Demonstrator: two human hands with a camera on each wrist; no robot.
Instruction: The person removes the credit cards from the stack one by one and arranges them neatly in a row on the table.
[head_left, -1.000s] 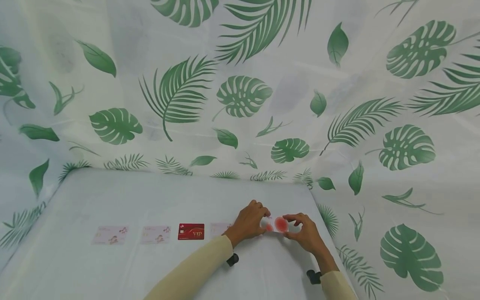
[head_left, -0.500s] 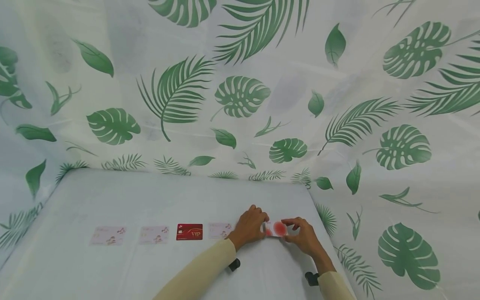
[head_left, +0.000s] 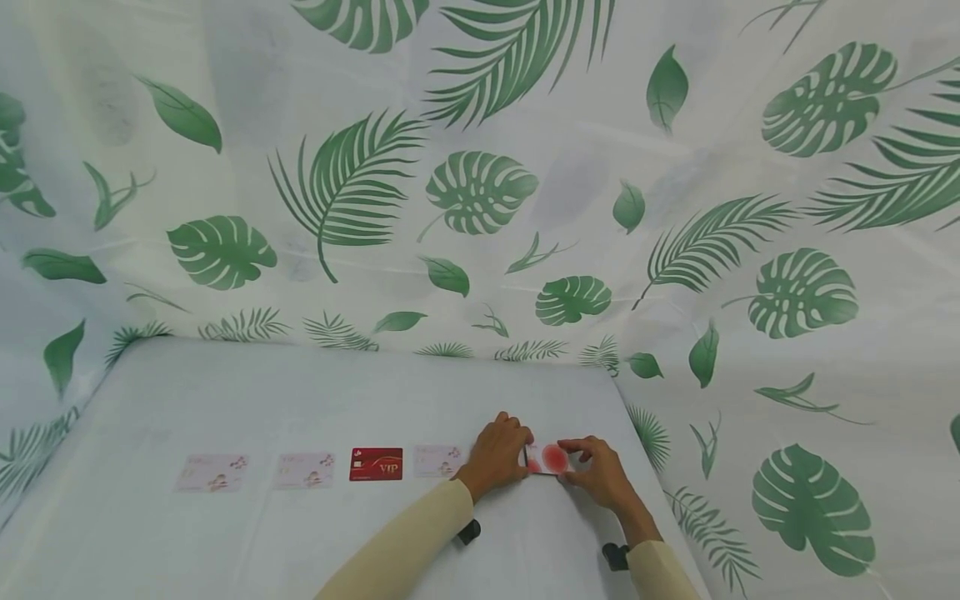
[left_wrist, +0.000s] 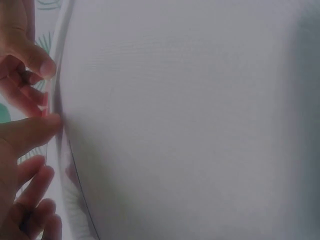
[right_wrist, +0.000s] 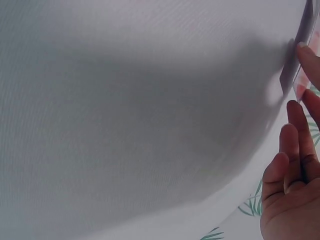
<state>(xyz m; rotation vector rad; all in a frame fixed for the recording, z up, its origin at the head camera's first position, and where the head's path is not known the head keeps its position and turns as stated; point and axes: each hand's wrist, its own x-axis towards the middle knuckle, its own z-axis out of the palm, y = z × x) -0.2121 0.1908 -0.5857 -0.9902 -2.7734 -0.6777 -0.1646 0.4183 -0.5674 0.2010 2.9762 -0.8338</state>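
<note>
A white card with a red disc (head_left: 555,458) is held between my two hands, at the right of the table in the head view. My left hand (head_left: 497,450) pinches its left end. Its right end is pinched by my right hand (head_left: 602,473), thumb below and forefinger above. A thin dark edge shows along the card's near side; whether it touches the table cannot be told. In the right wrist view the fingers of my right hand (right_wrist: 295,165) meet the card's reddish corner (right_wrist: 302,82). The left wrist view has my left hand (left_wrist: 25,175) at lower left, most of the card hidden.
Left of the hands, a row of cards lies flat on the white table (head_left: 300,550): a red VIP card (head_left: 377,464) and pale pink cards (head_left: 303,471), one partly near my left wrist. Leaf-printed curtains (head_left: 480,192) rise behind and at the right. Black wrist pieces (head_left: 617,557) hang under both wrists.
The glare on the card has gone and its disc now shows flatter and slightly lower. Both hands have come down a little, still at its ends. The row of cards has stayed put.
</note>
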